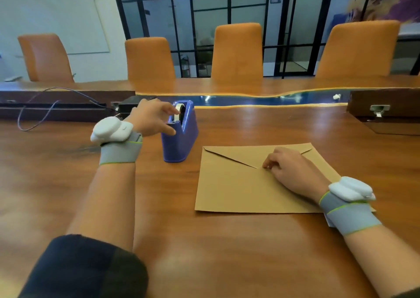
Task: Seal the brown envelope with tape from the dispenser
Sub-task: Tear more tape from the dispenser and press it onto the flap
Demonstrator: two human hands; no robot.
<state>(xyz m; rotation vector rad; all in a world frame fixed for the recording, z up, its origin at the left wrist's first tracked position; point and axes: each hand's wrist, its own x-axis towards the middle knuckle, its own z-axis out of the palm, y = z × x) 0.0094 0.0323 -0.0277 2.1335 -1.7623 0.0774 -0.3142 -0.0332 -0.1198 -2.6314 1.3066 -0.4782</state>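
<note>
A brown envelope (236,188) lies flat on the wooden table (227,252), its triangular flap folded down. My right hand (288,170) rests on it with curled fingers pressing at the flap's tip. To the left of the envelope stands a blue tape dispenser (179,141) with a white tape roll (180,110) in its top. My left hand (150,120) is at the dispenser's left side, fingers apart; the index finger reaches to the roll and the thumb touches the blue body. No tape strip shows in either hand.
Orange chairs (236,52) line the table's far side. A blue inlay strip (261,99) runs across the table. A black box (134,103) and a loose cable (38,113) lie at the back left, and a dark hatch with a metal latch (379,109) at the back right.
</note>
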